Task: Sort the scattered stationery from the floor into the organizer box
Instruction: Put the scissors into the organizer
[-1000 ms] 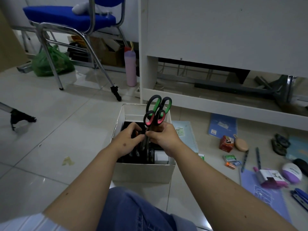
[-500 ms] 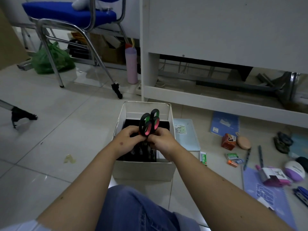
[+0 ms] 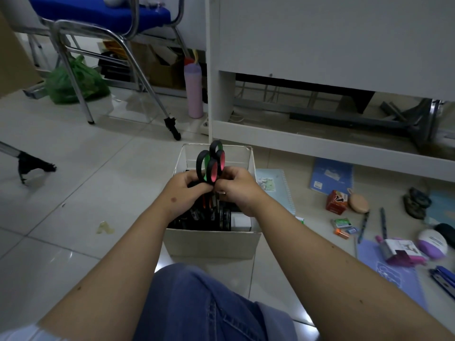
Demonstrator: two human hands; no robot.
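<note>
Both hands were bunched over the box (image 3: 211, 242): left hand (image 3: 183, 195) and right hand (image 3: 237, 190) had fingers curled tight around the two pairs of scissors (image 3: 211, 164), gripping just under the handles. Those were smooth black plastic loops lined green and pink, standing upright in the plain cardboard box, blades down among dark stuff inside.

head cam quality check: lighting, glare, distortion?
Head view: dim, flat indoor light; window-like glare patches on the floor tiles; wide-angle bowing along the desk panel edge; scissors and both hands reasonably sharp, stationery near the right border softer.
</note>
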